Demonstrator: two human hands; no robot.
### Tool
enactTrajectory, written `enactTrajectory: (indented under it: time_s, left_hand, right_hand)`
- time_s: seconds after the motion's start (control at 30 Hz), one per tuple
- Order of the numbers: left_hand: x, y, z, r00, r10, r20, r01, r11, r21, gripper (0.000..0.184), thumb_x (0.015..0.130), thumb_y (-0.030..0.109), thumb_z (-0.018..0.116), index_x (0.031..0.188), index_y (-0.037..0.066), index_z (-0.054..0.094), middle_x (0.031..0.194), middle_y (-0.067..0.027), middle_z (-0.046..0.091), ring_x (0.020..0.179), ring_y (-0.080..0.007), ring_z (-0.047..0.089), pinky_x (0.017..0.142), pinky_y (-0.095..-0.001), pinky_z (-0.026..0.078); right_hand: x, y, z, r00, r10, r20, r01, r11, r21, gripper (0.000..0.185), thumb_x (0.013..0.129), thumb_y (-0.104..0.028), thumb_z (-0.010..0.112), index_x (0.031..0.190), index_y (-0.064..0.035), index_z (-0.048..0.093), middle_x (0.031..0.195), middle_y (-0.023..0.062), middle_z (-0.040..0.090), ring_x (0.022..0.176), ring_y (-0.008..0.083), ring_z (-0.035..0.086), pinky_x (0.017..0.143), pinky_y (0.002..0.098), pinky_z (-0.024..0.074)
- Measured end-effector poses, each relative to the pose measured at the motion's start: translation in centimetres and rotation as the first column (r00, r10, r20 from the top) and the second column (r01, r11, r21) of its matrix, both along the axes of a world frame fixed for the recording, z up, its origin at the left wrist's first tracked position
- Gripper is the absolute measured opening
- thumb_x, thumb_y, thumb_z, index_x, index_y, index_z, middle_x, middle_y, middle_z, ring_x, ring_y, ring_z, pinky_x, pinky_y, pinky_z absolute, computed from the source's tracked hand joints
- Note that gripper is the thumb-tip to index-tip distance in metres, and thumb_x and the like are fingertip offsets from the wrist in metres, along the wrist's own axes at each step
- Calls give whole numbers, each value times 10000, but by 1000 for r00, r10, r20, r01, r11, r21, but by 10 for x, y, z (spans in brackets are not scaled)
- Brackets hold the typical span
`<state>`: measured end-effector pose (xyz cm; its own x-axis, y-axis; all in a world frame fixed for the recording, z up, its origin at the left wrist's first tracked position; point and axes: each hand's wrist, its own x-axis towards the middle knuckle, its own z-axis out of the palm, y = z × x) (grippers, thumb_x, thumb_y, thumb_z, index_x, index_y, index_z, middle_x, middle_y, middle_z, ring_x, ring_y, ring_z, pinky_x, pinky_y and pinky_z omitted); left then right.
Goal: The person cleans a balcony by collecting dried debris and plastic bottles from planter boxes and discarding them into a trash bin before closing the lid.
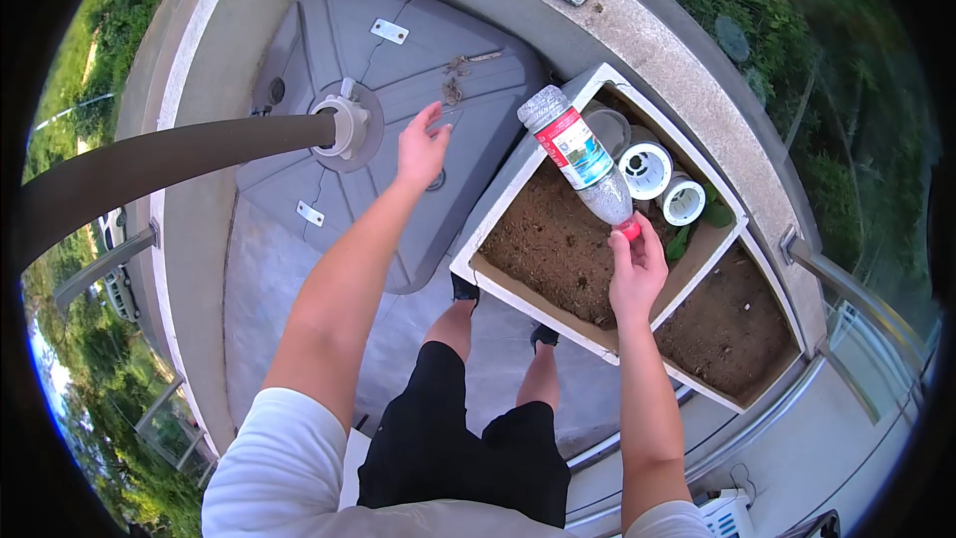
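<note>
12 o'clock = dead ahead of the person. Hands: two. Right hand [639,274] pinches the red cap [629,228] of one bottle [578,151], tilted toward 11 o'clock above the soil [543,239]. Left hand [423,151], at the right's 10 o'clock, fingers loosely parted over one grey base [428,50].

White round containers [645,170]: two, at the bottle's 3 and 4 o'clock. Planter [578,325]: two compartments, smaller at 4 o'clock. Pole [179,161]: one, left hand's 9 o'clock.

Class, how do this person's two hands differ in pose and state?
The right hand pinches the bottle by its red cap; the left hand holds nothing, fingers open. The right hand is above the planter, the left hand above the grey base. Both hands are bare.
</note>
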<state>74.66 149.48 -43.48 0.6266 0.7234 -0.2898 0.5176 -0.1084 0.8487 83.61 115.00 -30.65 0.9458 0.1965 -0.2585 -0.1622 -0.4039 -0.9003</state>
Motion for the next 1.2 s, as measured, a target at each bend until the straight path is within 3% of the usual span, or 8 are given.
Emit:
enactTrajectory:
  time_s: [0.13,0.33,0.5,0.63,1.2]
  left_hand:
    - [10,35,-53,972,-131,-197,165,972,170,505,825,133,753,1294,35,591,1242,-159,649,1179,-241,612,942,-357,518]
    - [22,67,-133,921,-310,-238,380,850,364,636,751,182,815,1323,62,563,1298,-164,599,1196,-319,571,1015,-414,458]
    - [37,70,-181,887,-310,-343,423,843,332,720,746,194,815,1386,92,501,1422,-177,474,1288,-385,460,1062,-438,419]
    - [50,67,-190,822,-293,-488,485,810,330,697,756,185,798,1382,116,499,1396,-183,459,1271,-409,439,1069,-456,411]
    - [45,84,-208,882,-293,-369,425,832,356,455,800,52,624,1252,82,579,1183,-207,570,1124,-399,551,986,-460,472]
  right_hand:
    - [0,47,-9,998,-30,47,31,999,-18,381,867,-4,727,1231,35,622,1126,94,653,893,109,645,745,236,553]
    - [1,79,-37,990,-63,129,66,998,-19,386,844,28,735,1214,55,627,1107,108,656,890,113,655,709,228,559]
    - [-5,89,-48,984,-61,169,72,995,-63,390,839,51,727,1212,74,616,1135,123,642,964,156,663,775,260,578]
    - [-9,87,-52,985,-83,148,92,994,-53,398,839,68,718,1219,87,603,1144,132,631,986,175,663,795,268,580]
    - [-6,88,-56,987,-72,142,80,995,-54,392,847,74,706,1224,80,599,1174,130,612,982,178,661,789,267,579]
